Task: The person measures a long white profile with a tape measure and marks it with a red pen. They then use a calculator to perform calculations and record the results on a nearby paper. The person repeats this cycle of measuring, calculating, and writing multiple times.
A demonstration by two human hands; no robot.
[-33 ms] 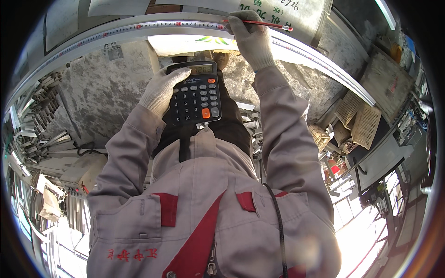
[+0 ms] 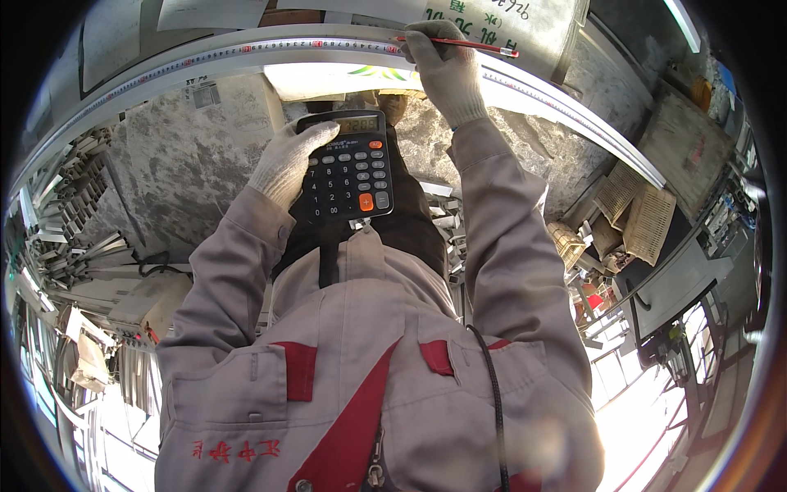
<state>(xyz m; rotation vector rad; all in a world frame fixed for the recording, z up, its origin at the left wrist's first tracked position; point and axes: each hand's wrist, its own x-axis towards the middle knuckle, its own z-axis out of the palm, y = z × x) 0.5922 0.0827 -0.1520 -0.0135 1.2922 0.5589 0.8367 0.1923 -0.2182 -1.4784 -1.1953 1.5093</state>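
My left hand [image 2: 288, 160], in a white knitted glove, grips the left side of a black calculator [image 2: 344, 184], its thumb lying beside the display. Grey and orange keys face up. My right hand [image 2: 447, 70], also gloved, pinches a slim red pencil [image 2: 467, 43] that points left. Its fingertips rest close above the tape measure [image 2: 279, 45], a long white strip with black and red marks. The tape runs along a pale metal bar [image 2: 328, 31] that crosses the top of the view. What lies under the right fingers is hidden.
Below the bar is a grey, stained surface [image 2: 188, 156]. Stacks of cut metal profiles [image 2: 74, 197] stand at the left. Woven baskets [image 2: 649, 225] and a grey board [image 2: 684, 152] are on the right. A package with green print [image 2: 508, 20] lies behind the bar.
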